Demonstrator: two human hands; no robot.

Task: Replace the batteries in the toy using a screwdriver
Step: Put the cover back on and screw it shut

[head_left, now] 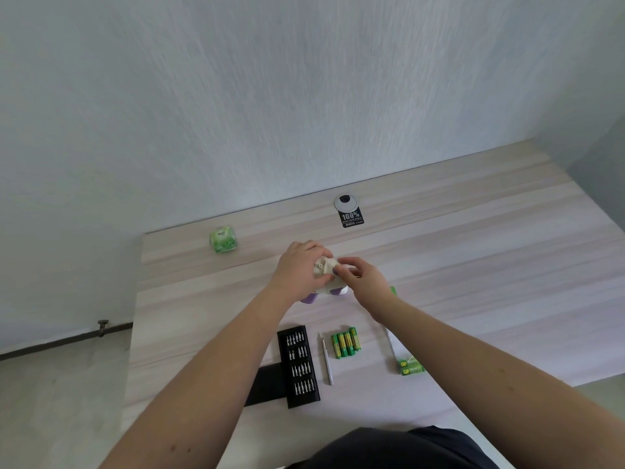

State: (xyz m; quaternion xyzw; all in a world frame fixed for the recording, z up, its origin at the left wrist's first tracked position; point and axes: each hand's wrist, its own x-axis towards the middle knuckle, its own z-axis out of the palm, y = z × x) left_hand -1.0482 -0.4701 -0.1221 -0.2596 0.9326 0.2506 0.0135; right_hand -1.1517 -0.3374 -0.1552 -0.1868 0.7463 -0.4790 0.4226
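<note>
A white toy with purple feet (329, 284) stands in the middle of the table. My left hand (299, 267) grips it from the left and above. My right hand (360, 277) pinches a small white piece at the toy's top. Nearer to me lie several green batteries (345, 341) side by side. A slim silver screwdriver (326, 358) lies just left of them, untouched. A black tray of screwdriver bits (298, 365) sits open left of the screwdriver.
A green battery pack (411, 366) lies at the right, near the table edge. A green cube-shaped packet (222, 239) sits at the far left by the wall. A grey cable grommet (345, 202) and a black label (351, 219) are at the back.
</note>
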